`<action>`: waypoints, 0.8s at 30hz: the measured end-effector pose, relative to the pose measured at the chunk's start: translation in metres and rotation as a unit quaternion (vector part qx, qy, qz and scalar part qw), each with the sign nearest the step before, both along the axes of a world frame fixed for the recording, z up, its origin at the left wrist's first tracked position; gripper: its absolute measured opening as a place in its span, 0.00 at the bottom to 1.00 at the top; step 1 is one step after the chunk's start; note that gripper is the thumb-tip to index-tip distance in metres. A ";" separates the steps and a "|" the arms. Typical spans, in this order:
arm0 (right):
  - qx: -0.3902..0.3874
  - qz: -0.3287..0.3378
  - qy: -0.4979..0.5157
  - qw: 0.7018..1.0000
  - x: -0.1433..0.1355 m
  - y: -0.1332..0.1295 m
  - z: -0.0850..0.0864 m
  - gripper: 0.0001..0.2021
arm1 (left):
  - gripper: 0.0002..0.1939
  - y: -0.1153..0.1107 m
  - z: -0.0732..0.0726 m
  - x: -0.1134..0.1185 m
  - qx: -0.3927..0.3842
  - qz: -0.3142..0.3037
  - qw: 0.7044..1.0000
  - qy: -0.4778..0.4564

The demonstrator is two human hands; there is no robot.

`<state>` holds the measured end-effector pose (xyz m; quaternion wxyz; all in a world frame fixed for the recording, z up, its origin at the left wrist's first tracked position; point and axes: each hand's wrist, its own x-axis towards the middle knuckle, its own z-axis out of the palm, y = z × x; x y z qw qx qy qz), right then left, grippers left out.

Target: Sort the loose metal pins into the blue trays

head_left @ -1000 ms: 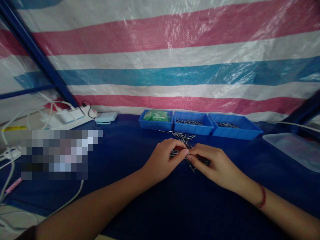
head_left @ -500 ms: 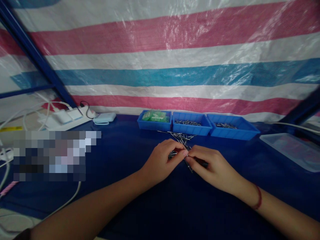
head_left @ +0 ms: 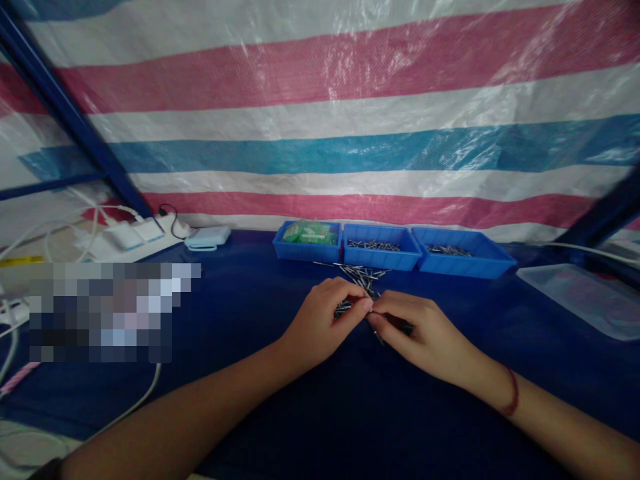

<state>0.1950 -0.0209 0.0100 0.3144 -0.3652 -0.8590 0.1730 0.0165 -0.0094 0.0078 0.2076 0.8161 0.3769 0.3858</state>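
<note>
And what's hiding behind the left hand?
Behind the left hand, thin metal pieces lie jumbled on the blue table. Some show through the gap inside the curled hand. Anything the hand covers can't be seen.

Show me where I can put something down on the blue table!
Bare tabletop shows between the pale-blue object and the left hand, and between both forearms. It's crowded where the right hand meets it by metal pins, before the blue bins.
</note>
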 end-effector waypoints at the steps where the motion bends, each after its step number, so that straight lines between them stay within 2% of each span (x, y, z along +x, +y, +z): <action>1: 0.000 -0.003 0.001 1.000 0.000 0.000 0.000 0.11 | 0.05 0.000 0.000 0.000 0.000 -0.001 1.000 0.000; 14: -0.009 -0.051 0.050 0.997 0.001 0.002 -0.005 0.05 | 0.05 -0.001 0.000 -0.001 0.010 0.010 1.000 -0.011; 21: 0.045 -0.111 0.098 0.988 0.002 0.001 -0.005 0.03 | 0.06 0.001 -0.002 0.000 0.004 0.037 0.999 -0.014; 24: 0.066 -0.103 0.097 0.988 0.001 -0.001 -0.002 0.03 | 0.08 0.001 -0.004 0.000 -0.001 0.036 0.999 0.005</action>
